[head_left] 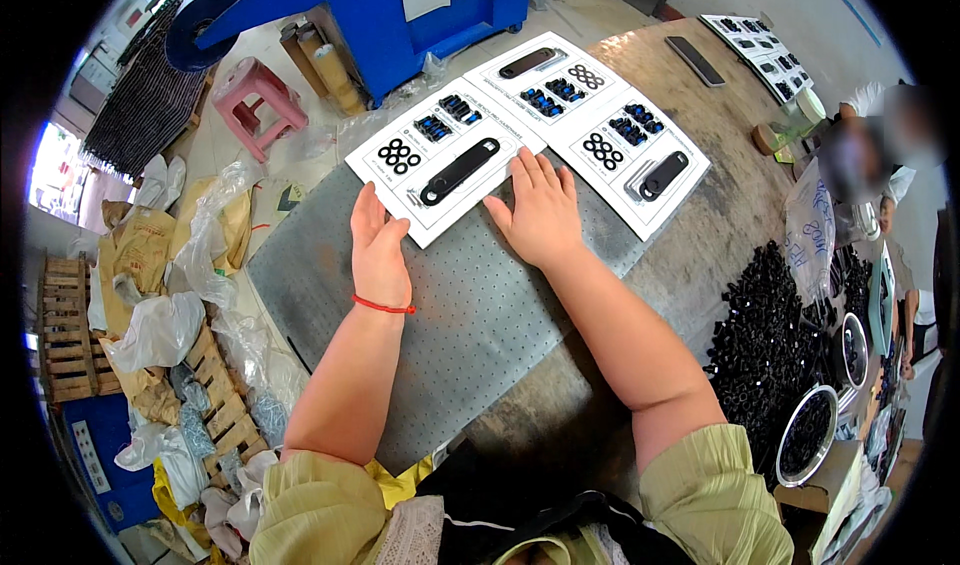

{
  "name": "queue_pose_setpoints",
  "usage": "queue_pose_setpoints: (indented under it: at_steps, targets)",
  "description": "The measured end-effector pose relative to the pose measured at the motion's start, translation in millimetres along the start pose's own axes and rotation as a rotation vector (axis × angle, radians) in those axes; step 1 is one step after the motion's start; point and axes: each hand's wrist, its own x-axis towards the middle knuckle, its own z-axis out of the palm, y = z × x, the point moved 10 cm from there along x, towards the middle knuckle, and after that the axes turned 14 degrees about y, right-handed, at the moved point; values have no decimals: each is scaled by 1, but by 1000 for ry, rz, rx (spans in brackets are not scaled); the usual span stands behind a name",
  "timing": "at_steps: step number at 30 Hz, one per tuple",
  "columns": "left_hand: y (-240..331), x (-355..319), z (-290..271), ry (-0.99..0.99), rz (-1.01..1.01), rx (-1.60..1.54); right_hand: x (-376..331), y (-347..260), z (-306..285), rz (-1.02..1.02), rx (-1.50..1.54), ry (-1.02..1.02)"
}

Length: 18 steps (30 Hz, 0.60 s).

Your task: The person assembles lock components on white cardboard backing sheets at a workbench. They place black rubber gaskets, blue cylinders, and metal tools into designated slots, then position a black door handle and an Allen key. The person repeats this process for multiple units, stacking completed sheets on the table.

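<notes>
A white card (465, 193) carries a long black plastic part (460, 170), several black rings (399, 156) and rows of black and blue screws (433, 127). My left hand (381, 255) touches its lower left edge, thumb apart from the fingers. Along the lower right edge lies my right hand (541, 210), fingers stretched out with the tips at the card. Two similar cards adjoin it: a far card (487, 73) and a right card (632, 220), each with rings, screws and a black part. Beneath the cards is a grey dotted mat (450, 335).
A dark phone (695, 60) and another loaded card (760, 53) lie at the far right. Nearer are a heap of small black parts (765, 335) and a round metal bowl (806, 437). Beyond the table stand a pink stool (258, 100) and a blue machine (465, 15). Another person is at right.
</notes>
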Motion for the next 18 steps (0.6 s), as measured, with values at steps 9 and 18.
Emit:
queue_pose_setpoints:
  at_steps: [9,18]
  targets:
    - [-12,-7,40,-68,352,384,-36,2,-129,-93,426,136]
    - [58,-191,163,-481,554,467,-302,94,-402,152,432,501]
